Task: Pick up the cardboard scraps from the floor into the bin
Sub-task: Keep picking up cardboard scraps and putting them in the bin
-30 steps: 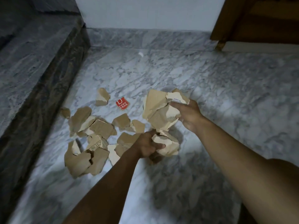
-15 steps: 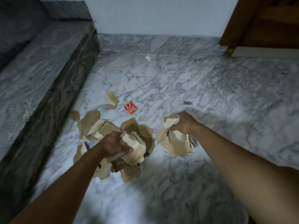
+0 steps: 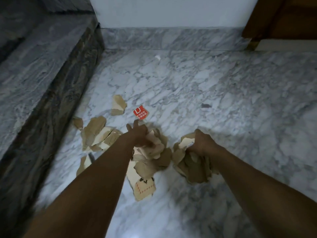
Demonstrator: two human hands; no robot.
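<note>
Partly gathered: scraps in hand, none binned.
Right hand (image 3: 201,146) clamps a cardboard bundle (image 3: 192,166); left hand (image 3: 139,136) spread on the scrap pile (image 3: 151,157); no bin visible.

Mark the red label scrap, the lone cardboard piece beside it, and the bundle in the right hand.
red label scrap (image 3: 140,112), head view, its centre.
lone cardboard piece (image 3: 118,105), head view, mid-face.
bundle (image 3: 193,166), head view, lower brown face.

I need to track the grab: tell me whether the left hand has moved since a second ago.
Yes. The left hand has gone forward and now lies just short of the red label, fingers spread over the scraps.
</note>
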